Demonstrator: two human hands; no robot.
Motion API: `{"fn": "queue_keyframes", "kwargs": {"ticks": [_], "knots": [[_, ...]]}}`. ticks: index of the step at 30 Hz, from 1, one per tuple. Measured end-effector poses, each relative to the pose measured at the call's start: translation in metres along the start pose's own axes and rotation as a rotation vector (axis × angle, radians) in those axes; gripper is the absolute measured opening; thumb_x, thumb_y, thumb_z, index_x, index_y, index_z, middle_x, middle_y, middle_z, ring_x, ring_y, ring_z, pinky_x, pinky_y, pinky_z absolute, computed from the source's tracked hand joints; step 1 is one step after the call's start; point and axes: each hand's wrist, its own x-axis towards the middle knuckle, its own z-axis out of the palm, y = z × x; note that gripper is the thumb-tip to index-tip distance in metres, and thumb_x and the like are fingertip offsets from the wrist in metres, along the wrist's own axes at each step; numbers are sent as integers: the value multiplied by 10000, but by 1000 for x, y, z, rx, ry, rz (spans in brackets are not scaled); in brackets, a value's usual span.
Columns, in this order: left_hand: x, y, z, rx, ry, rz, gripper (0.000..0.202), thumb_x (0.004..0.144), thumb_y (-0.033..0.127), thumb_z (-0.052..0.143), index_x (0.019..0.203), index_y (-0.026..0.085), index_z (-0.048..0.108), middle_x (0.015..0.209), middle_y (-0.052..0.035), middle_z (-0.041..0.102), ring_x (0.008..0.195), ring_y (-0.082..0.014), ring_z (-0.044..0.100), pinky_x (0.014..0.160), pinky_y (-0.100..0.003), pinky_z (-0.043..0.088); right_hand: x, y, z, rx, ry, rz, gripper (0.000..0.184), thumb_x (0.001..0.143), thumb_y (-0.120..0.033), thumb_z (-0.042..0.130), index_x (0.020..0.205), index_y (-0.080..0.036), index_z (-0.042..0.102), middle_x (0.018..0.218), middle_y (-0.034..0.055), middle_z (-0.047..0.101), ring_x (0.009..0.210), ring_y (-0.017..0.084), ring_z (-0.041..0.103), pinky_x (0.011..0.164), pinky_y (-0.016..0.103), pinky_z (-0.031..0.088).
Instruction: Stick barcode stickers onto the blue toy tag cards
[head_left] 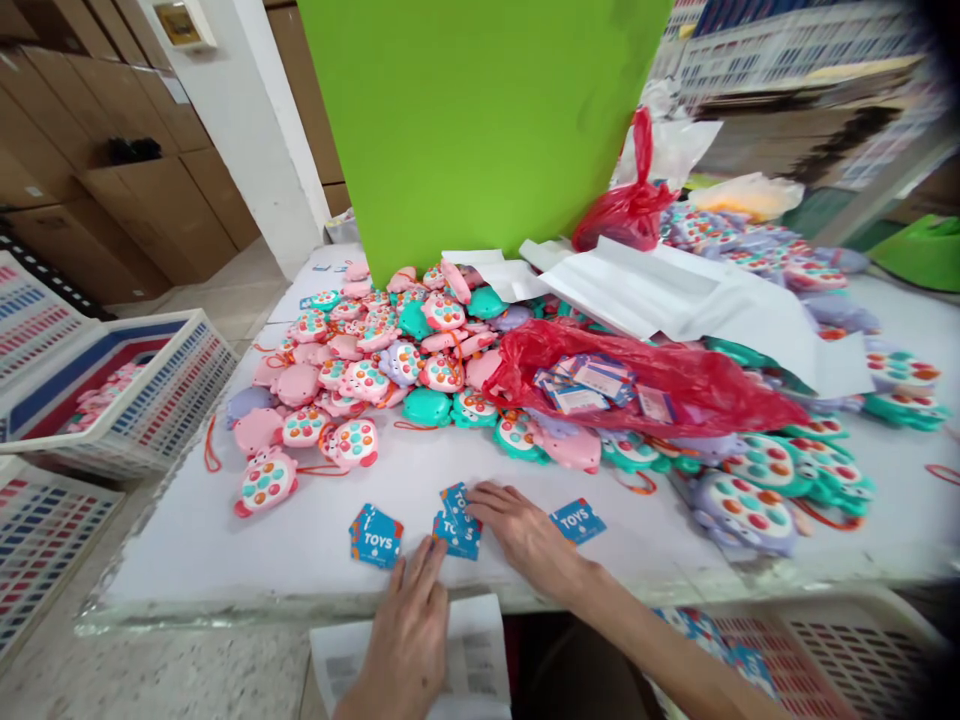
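My left hand lies at the table's front edge with its fingers stretched out. Its fingertips touch the lower side of a small group of blue cards printed "TOYS". From the right, my right hand rests its extended fingers on the same overlapping cards, hiding part of them. A small stack of blue cards lies to the left of the hands. Another blue card is to the right, partly beneath my right wrist.
Pink, teal and purple animal-shaped toys are heaped across the table. An open red plastic bag holds printed cards. White sheets cover some toys. A green panel stands behind; white baskets are at left.
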Motion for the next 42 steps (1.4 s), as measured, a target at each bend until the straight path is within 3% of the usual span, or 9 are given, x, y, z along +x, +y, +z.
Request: {"fn": "queue_keyframes", "kwargs": {"ticks": [4, 8, 10, 15, 21, 26, 31, 36, 42], "knots": [[-1, -2, 2, -9, -14, -8, 328, 690, 34, 370, 898, 85, 618, 1381, -159, 339, 1284, -305, 280, 988, -515, 349, -9, 2, -3, -39, 31, 56, 348, 831, -22, 388, 1094, -168, 564, 1222, 89, 549, 1201, 234, 415, 987, 435, 358], [6, 7, 6, -31, -2, -6, 332, 695, 25, 369, 918, 92, 606, 1398, -164, 308, 1305, -303, 228, 990, -510, 342, 8, -17, 11, -91, 132, 184, 330, 840, -190, 511, 1163, -119, 517, 1244, 177, 503, 1187, 307, 419, 931, 489, 403], [9, 9, 8, -36, -28, 26, 355, 678, 34, 390, 968, 78, 589, 1390, -177, 322, 1308, -303, 224, 994, -504, 340, 14, -20, 16, -103, 139, 209, 355, 812, -164, 545, 1162, -110, 519, 1259, 184, 490, 1201, 320, 403, 930, 495, 406], [7, -2, 5, -45, -55, 55, 326, 709, 48, 386, 960, 96, 588, 1390, -141, 343, 1305, -294, 241, 1006, -526, 318, -4, 3, 7, -59, 38, 48, 480, 764, 40, 364, 1165, -166, 529, 1266, 88, 519, 1222, 223, 403, 995, 434, 376], [-1, -11, -8, -63, 17, 74, 276, 743, 31, 381, 897, 129, 589, 1368, -116, 391, 1300, -266, 267, 1025, -478, 310, -43, 11, -13, -35, -83, -142, 528, 739, 49, 332, 1161, -193, 537, 1304, 70, 486, 1257, 192, 355, 1035, 410, 332], [9, 19, -13, -92, 29, 133, 294, 732, 9, 370, 900, 124, 582, 1393, -132, 344, 1324, -259, 200, 1045, -469, 274, -77, 36, -4, -180, 83, 35, 572, 771, 13, 308, 1310, -167, 384, 1419, 111, 304, 1321, 216, 207, 1033, 461, 313], [39, 52, -10, -167, -45, 169, 239, 735, 64, 416, 914, 79, 574, 1419, -198, 252, 1333, -295, 130, 1064, -482, 227, -99, 64, 12, -295, 178, 262, 462, 859, -78, 302, 1310, -140, 378, 1384, 126, 365, 1294, 234, 279, 987, 466, 379], [48, 52, -17, -131, -126, 234, 310, 772, 79, 378, 1017, 74, 569, 1402, -158, 318, 1328, -263, 174, 1076, -460, 227, -102, 60, 29, -335, 251, 285, 488, 848, -46, 287, 1322, -137, 354, 1387, 101, 368, 1299, 215, 271, 986, 436, 389], [44, 44, -30, -137, -216, 290, 384, 822, 112, 326, 1159, 69, 507, 1409, -133, 308, 1324, -250, 184, 1079, -444, 236, -98, 35, 41, -384, 316, 313, 417, 880, -142, 345, 1295, -123, 388, 1370, 101, 396, 1268, 252, 327, 938, 446, 423]]}}
